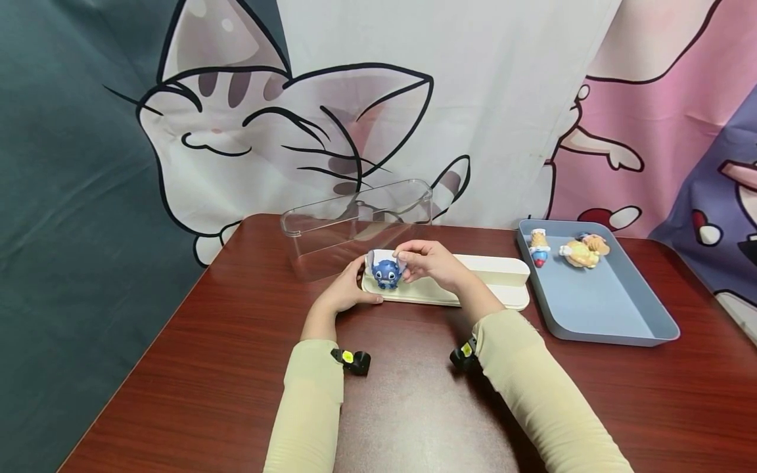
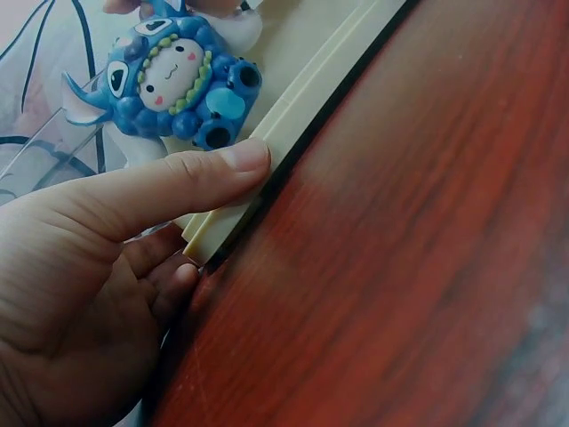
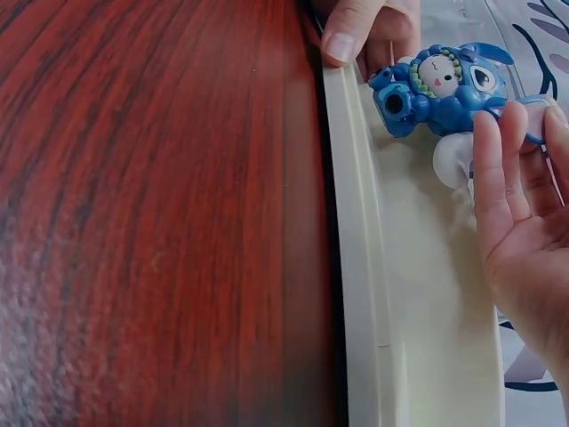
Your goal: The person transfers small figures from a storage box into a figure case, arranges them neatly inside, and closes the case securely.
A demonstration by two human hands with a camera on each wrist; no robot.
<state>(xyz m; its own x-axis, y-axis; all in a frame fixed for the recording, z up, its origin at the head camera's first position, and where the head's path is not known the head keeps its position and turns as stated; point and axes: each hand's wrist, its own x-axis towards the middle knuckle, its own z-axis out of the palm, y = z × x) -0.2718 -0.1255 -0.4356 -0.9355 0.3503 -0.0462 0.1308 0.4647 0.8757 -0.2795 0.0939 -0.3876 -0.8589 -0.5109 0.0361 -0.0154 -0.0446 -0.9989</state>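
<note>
A blue big-eared figurine [image 1: 387, 272] with a small white face in its open mouth stands on the left end of a long cream stepped base [image 1: 499, 268]. My right hand [image 1: 434, 264] pinches one of its ears between thumb and fingers. With the thumb on the front edge, my left hand [image 1: 345, 292] grips the base's left end. In the left wrist view the left thumb [image 2: 204, 173] lies just below the figurine's feet. The right wrist view shows the ear [image 3: 533, 116] at the right fingertips, a rounded white piece [image 3: 453, 160] beside the figurine.
Behind the base stands a clear plastic cover [image 1: 307, 253]. On the right, a blue-grey tray [image 1: 597, 309] holds several small figurines [image 1: 579, 254] near its back edge. A printed cloth [image 1: 503, 118] hangs behind the reddish-brown table [image 1: 207, 368].
</note>
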